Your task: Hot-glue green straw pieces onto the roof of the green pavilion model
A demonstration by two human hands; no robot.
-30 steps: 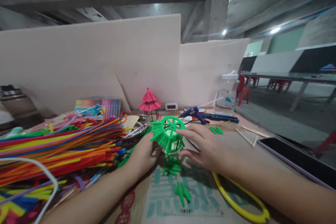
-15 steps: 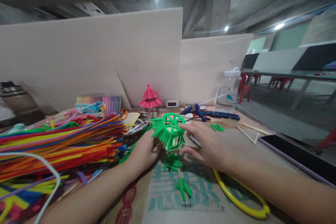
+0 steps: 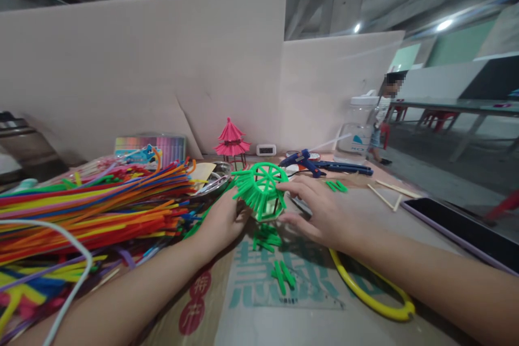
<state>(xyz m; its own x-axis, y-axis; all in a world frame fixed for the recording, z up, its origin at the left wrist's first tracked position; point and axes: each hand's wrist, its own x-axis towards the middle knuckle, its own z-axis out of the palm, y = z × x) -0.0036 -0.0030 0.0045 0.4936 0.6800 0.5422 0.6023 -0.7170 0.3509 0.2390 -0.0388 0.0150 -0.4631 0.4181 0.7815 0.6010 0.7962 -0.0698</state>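
Note:
A small pavilion model (image 3: pixel 265 186) with a green pipe-cleaner roof and dark posts is between my two hands. My left hand (image 3: pixel 225 219) is closed around its left side, its fingertips partly hidden by the model. On the right side, my right hand (image 3: pixel 314 211) has its thumb and fingers apart, with a fingertip at the roof's edge; I cannot tell whether it touches. Short green pipe-cleaner pieces (image 3: pixel 266 238) lie just below the model, and a few more green pieces (image 3: pixel 283 277) lie nearer to me.
Many colourful pipe cleaners (image 3: pixel 97 211) cover the left. Behind stand a pink pavilion model (image 3: pixel 231 140), a small clock (image 3: pixel 266 150), a glue gun (image 3: pixel 304 161) and a plastic jar (image 3: pixel 356 127). A yellow ring (image 3: pixel 379 303) and a phone (image 3: pixel 458 232) lie right. A person (image 3: pixel 383 113) is beyond the table.
The view has tilted slightly down, so things sit higher in it. A person has come into sight behind the jar. Both hands keep nearly the same pose at the green model.

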